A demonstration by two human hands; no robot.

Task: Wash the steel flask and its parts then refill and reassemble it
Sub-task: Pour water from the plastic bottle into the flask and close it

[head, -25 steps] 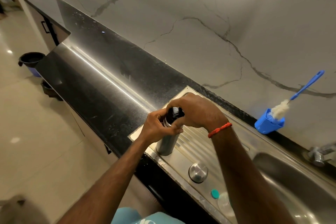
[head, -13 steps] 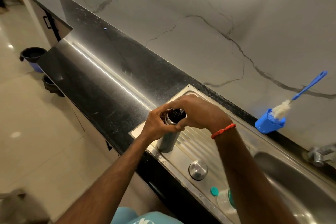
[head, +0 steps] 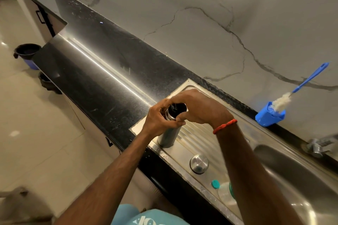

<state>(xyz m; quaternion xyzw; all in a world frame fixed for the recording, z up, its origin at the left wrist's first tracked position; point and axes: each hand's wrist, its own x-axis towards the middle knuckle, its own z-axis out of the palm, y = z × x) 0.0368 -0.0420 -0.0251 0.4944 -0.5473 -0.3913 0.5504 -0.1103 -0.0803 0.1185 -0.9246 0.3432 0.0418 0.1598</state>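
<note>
Both hands work the steel flask (head: 168, 133), upright on the drainboard (head: 197, 139). Left hand (head: 159, 120) wraps its neck; right hand (head: 197, 107) pinches the black stopper (head: 177, 108). Right fingers have shifted round since a second ago: stopper turning. Steel cap (head: 199, 163) waits at five o'clock.

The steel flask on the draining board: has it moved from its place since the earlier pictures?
No. The steel flask stands upright at the same corner of the draining board, as far from the round steel cap as before. Only the camera shifted.
</note>
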